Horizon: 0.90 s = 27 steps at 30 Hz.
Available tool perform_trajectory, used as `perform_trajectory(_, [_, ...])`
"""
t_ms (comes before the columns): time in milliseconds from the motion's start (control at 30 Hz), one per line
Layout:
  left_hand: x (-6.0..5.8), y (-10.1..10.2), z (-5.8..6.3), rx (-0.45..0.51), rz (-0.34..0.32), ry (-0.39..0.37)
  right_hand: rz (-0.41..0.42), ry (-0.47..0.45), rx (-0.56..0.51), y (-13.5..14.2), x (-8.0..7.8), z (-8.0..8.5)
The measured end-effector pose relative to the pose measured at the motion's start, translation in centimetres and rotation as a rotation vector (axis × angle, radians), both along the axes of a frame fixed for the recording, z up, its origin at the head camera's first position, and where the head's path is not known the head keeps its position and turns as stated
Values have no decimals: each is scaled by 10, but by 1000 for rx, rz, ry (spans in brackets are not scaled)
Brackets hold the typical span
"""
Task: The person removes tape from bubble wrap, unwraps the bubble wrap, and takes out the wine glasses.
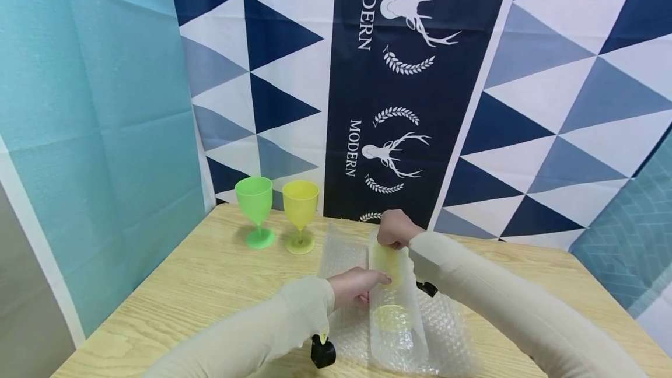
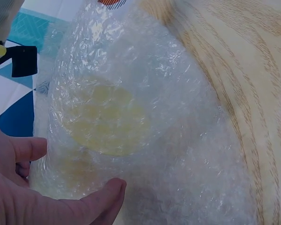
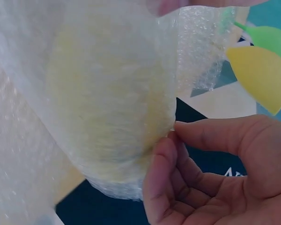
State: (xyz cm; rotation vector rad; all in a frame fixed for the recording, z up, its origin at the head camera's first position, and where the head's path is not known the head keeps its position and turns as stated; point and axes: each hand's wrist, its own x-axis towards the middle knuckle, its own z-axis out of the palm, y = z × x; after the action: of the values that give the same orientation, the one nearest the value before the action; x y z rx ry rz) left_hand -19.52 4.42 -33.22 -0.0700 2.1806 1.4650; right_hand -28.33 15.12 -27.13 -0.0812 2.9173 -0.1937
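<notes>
A yellow plastic goblet lies rolled inside bubble wrap, its round foot toward me and its cup at the far end. My left hand grips the roll from the left side, with the thumb laid over the top layer near the foot. At the far end, my right hand pinches the wrap's edge between thumb and fingers beside the cup, as the right wrist view shows. Through the film the cup looks blurred and pale yellow.
A green goblet and another yellow goblet stand upright at the back left of the wooden table. More bubble wrap spreads flat under the roll. A patterned cloth hangs behind the table.
</notes>
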Motion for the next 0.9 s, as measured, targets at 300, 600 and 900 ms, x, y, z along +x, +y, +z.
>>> perform_trajectory(300, [1, -2, -2, 51, 7, -14, -25, 92, -141, 15, -1, -7])
perform_trajectory(600, [1, -6, -6, 87, -31, -10, -154, -6, -497, 27, -1, -12])
perform_trajectory(900, [2, -8, -8, 124, -76, 23, -131, -55, -652, 39, 3, -17])
